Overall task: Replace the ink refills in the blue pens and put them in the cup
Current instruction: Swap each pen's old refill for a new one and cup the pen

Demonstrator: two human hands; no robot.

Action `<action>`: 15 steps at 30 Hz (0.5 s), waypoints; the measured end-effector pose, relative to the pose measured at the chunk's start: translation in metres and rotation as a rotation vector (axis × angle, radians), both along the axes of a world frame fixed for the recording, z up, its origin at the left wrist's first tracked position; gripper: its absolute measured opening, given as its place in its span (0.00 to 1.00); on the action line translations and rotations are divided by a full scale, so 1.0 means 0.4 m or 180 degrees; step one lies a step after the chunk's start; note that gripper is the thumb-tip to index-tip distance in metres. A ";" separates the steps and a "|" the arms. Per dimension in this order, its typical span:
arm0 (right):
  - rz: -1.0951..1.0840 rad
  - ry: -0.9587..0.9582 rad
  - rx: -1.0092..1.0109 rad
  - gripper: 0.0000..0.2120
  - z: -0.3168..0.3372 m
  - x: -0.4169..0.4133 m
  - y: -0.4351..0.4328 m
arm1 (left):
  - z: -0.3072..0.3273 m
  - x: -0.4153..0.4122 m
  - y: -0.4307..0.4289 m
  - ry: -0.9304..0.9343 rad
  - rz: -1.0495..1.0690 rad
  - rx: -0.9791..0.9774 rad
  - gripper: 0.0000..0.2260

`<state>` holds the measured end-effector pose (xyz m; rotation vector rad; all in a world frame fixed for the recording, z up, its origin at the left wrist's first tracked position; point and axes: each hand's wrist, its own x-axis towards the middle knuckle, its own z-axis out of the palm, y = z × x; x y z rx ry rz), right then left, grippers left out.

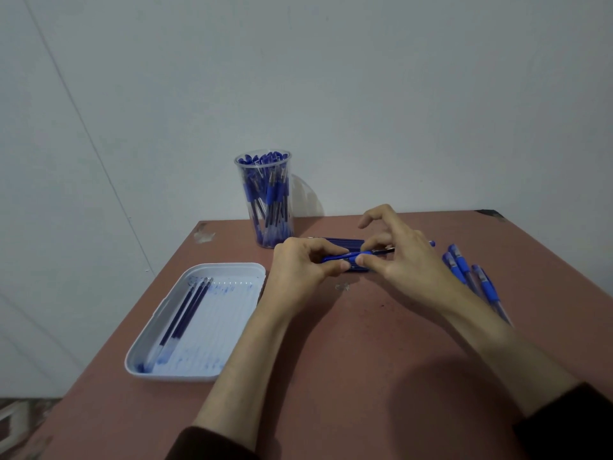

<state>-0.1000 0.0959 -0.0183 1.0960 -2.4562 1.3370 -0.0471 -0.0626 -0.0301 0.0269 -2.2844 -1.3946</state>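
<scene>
Both hands hold one blue pen (341,257) above the middle of the table. My left hand (305,263) grips its left part with curled fingers. My right hand (394,257) pinches its right part between thumb and forefinger, the other fingers spread upward. A thin dark tip sticks out to the right of the fingers. Behind the hands lies a row of dark blue refills (335,242). A clear plastic cup (265,197) full of blue pens stands at the table's far edge. Several blue pens (471,277) lie on the table at the right.
A white tray (232,270) with three used refills (184,313) and ink smears sits at the left of the reddish-brown table (331,343). A grey wall rises right behind the table; the table's left edge drops to the floor.
</scene>
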 end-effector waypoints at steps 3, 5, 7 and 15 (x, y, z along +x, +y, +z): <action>-0.0003 -0.0007 -0.0033 0.16 0.003 0.004 -0.005 | 0.006 0.003 -0.002 0.0039 0.0019 0.0060 0.08; -0.0029 0.0043 -0.0002 0.13 0.005 0.004 -0.006 | 0.011 0.002 -0.009 0.0048 0.0019 0.0061 0.08; -0.0030 0.0175 0.0072 0.11 0.006 -0.002 -0.010 | 0.016 0.003 -0.012 0.0159 0.0021 0.0119 0.11; -0.0088 0.0374 -0.0294 0.09 0.066 -0.011 -0.072 | 0.100 0.012 -0.087 0.0927 0.0958 0.0790 0.15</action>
